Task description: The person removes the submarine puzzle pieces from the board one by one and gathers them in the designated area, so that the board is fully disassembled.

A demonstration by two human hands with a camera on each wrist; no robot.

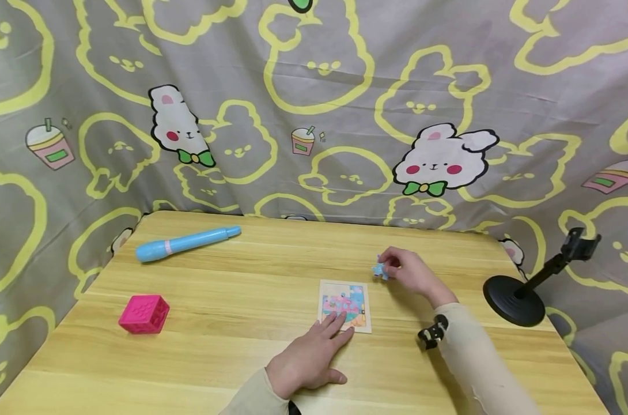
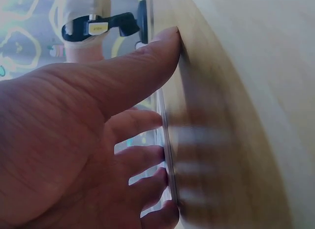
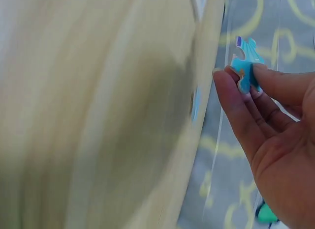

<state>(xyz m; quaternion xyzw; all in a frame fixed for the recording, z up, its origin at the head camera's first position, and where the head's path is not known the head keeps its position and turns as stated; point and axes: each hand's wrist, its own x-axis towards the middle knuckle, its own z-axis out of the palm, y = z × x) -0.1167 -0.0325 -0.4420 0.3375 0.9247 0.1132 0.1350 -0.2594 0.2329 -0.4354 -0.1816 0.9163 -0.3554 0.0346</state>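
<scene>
A small jigsaw puzzle [image 1: 344, 289] in a pale frame lies on the table, with a pink, blue and orange picture; bare backing shows at its upper left. My left hand [image 1: 311, 355] rests on its near edge, fingers spread and fairly straight, thumb out to the side. In the left wrist view those fingertips [image 2: 156, 153] touch the frame. Beyond the puzzle's far right corner, my right hand [image 1: 409, 270] pinches a blue puzzle piece [image 3: 246, 67] between thumb and fingers, above the tabletop. Another bluish piece [image 3: 196, 104] lies on the table near that hand.
A blue microphone-shaped toy [image 1: 189, 243] lies at the back left of the wooden table [image 1: 231, 357]. A pink block [image 1: 144, 314] sits at the left. At the right stands a black holder on a round base [image 1: 511, 301]. A patterned curtain [image 1: 293, 115] hangs behind.
</scene>
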